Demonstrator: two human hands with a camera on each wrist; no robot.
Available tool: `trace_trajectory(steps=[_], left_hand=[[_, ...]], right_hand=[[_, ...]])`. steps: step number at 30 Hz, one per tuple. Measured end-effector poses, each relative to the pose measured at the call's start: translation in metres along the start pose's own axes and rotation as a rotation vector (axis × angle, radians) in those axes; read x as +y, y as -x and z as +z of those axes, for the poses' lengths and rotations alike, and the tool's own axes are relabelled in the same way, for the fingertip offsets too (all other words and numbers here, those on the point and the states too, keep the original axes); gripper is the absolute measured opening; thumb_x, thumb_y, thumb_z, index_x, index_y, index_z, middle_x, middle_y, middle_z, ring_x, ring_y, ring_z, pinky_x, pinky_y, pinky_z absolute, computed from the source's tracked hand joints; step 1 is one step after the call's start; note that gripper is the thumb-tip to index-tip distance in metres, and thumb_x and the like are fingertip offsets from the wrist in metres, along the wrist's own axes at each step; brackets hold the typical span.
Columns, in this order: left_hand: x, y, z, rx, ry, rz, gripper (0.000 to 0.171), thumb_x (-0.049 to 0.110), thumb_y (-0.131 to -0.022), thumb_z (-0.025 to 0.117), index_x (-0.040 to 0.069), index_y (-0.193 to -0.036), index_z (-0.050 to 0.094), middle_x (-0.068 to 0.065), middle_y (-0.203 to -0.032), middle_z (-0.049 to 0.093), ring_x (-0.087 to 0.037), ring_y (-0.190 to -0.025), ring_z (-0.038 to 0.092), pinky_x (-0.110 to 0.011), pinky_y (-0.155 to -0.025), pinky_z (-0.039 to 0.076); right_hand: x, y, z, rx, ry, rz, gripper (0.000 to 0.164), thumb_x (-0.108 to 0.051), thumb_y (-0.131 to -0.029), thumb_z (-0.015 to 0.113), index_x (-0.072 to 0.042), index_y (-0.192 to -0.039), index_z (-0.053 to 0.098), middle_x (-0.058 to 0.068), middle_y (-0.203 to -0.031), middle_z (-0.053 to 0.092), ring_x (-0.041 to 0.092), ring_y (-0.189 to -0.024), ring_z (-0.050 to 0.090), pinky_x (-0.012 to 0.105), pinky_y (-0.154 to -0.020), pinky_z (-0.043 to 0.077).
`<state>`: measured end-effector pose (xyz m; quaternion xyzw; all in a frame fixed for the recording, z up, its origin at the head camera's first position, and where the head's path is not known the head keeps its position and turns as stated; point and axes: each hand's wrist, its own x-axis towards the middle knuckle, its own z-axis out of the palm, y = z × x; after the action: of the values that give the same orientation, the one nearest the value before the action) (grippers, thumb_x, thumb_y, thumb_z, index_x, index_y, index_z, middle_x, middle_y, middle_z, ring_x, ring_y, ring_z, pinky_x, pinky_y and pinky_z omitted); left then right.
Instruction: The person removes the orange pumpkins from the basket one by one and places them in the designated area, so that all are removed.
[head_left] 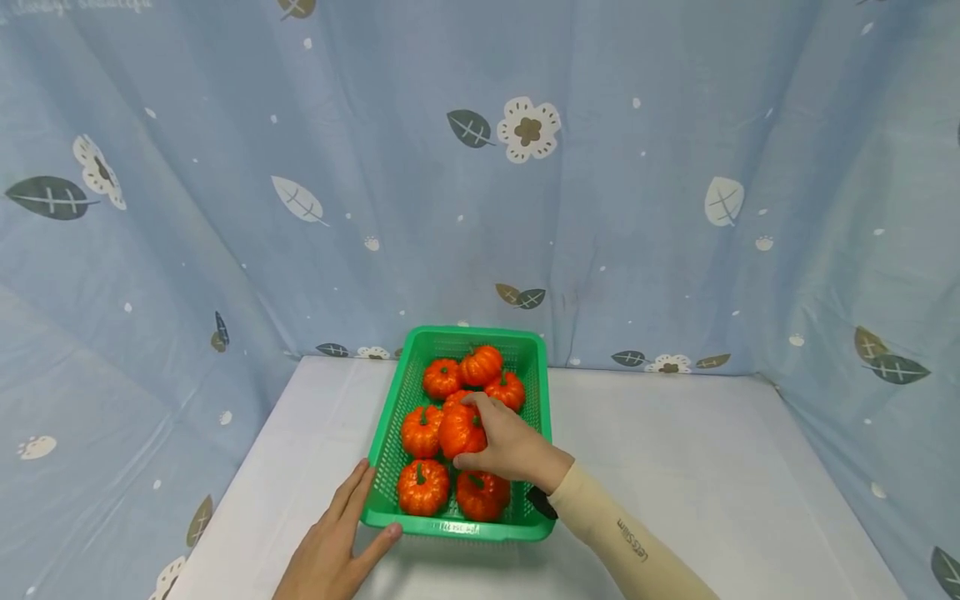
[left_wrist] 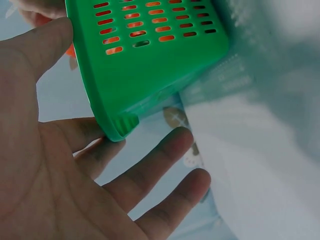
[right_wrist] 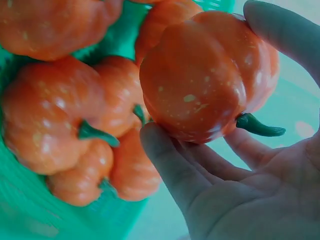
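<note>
A small orange toy pumpkin (head_left: 459, 433) with a green stem is pinched between the thumb and fingers of my right hand (head_left: 517, 442), above the others in the basket. The right wrist view shows this pumpkin (right_wrist: 207, 77) close up, its stem towards my palm. Below it, several more orange pumpkins (head_left: 423, 487) lie in a green plastic basket (head_left: 517, 531). My left hand (head_left: 333, 537) is at the basket's near left corner, thumb at the rim and fingers spread. In the left wrist view, two fingers extend past the basket's corner (left_wrist: 140, 85).
The basket stands on a white-covered table (head_left: 675, 467), its far end close to a blue curtain (head_left: 420, 208) with leaf and flower prints. The curtain also hangs along the left and right sides.
</note>
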<state>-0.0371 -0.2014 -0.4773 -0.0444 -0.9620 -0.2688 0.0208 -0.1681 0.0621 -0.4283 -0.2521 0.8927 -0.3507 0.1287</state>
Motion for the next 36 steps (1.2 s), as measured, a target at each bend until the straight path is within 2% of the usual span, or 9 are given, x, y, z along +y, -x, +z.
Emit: trace_trajectory(steps=[5, 11, 13, 16, 21, 25, 31, 36], left_hand=[[-0.002, -0.001, 0.002, -0.004, 0.006, -0.005, 0.089, 0.065, -0.094, 0.06, 0.012, -0.16, 0.032, -0.008, -0.164, 0.029, -0.042, -0.127, 0.055, -0.061, -0.092, 0.051], [-0.003, 0.0, 0.002, -0.018, 0.004, -0.027, 0.091, 0.067, -0.093, 0.059, 0.013, -0.16, 0.031, -0.006, -0.165, 0.027, -0.044, -0.121, 0.059, -0.062, -0.09, 0.051], [-0.003, -0.001, 0.002, -0.025, 0.006, -0.033, 0.091, 0.067, -0.093, 0.059, 0.013, -0.161, 0.031, -0.006, -0.165, 0.027, -0.044, -0.119, 0.059, -0.063, -0.088, 0.052], [-0.003, -0.001, 0.002, -0.039, 0.011, -0.039, 0.091, 0.067, -0.093, 0.059, 0.013, -0.161, 0.031, -0.006, -0.165, 0.026, -0.045, -0.119, 0.059, -0.063, -0.087, 0.052], [-0.003, -0.002, 0.002, -0.027, 0.009, -0.02, 0.09, 0.065, -0.093, 0.06, 0.011, -0.159, 0.033, -0.008, -0.164, 0.029, -0.044, -0.12, 0.059, -0.062, -0.087, 0.052], [-0.003, -0.001, 0.004, 0.014, -0.008, 0.001, 0.089, 0.064, -0.093, 0.062, 0.009, -0.158, 0.036, -0.008, -0.163, 0.032, -0.042, -0.123, 0.058, -0.06, -0.089, 0.052], [-0.002, -0.002, 0.005, 0.058, -0.023, 0.0, 0.086, 0.064, -0.093, 0.061, 0.007, -0.155, 0.041, -0.008, -0.162, 0.034, -0.041, -0.122, 0.058, -0.06, -0.089, 0.052], [-0.003, -0.005, 0.008, 0.093, -0.036, 0.017, 0.086, 0.065, -0.092, 0.062, 0.008, -0.155, 0.043, -0.007, -0.162, 0.035, -0.041, -0.117, 0.062, -0.059, -0.087, 0.053]], right_hand=[[-0.004, 0.011, -0.018, 0.095, -0.064, -0.041, 0.082, -0.037, -0.084, 0.084, -0.011, -0.148, 0.041, 0.003, -0.135, 0.055, 0.018, -0.115, 0.056, 0.04, -0.097, 0.051], [0.004, 0.025, -0.041, 0.281, -0.037, -0.071, 0.081, -0.035, -0.085, 0.084, -0.015, -0.151, 0.041, 0.003, -0.144, 0.046, 0.02, -0.124, 0.052, 0.044, -0.103, 0.048], [0.011, 0.029, -0.048, 0.343, -0.032, -0.077, 0.082, -0.036, -0.086, 0.083, -0.017, -0.152, 0.04, 0.005, -0.146, 0.044, 0.022, -0.128, 0.05, 0.047, -0.105, 0.046], [0.027, 0.035, -0.058, 0.438, -0.024, -0.091, 0.082, -0.038, -0.087, 0.081, -0.015, -0.154, 0.038, 0.01, -0.145, 0.044, 0.025, -0.123, 0.052, 0.049, -0.101, 0.048], [0.059, 0.046, -0.072, 0.56, -0.036, -0.055, 0.087, -0.036, -0.088, 0.082, -0.007, -0.155, 0.034, 0.013, -0.144, 0.046, 0.027, -0.118, 0.051, 0.047, -0.092, 0.049], [0.086, 0.053, -0.077, 0.6, -0.048, 0.02, 0.086, -0.03, -0.087, 0.083, -0.001, -0.151, 0.034, 0.017, -0.139, 0.049, 0.032, -0.118, 0.051, 0.05, -0.092, 0.049], [0.124, 0.058, -0.072, 0.596, 0.021, 0.085, 0.081, -0.023, -0.086, 0.084, 0.006, -0.146, 0.038, 0.025, -0.14, 0.046, 0.04, -0.121, 0.05, 0.059, -0.099, 0.048], [0.144, 0.057, -0.062, 0.569, 0.053, 0.155, 0.077, -0.026, -0.086, 0.083, 0.003, -0.144, 0.042, 0.027, -0.14, 0.041, 0.043, -0.12, 0.051, 0.063, -0.099, 0.048]])
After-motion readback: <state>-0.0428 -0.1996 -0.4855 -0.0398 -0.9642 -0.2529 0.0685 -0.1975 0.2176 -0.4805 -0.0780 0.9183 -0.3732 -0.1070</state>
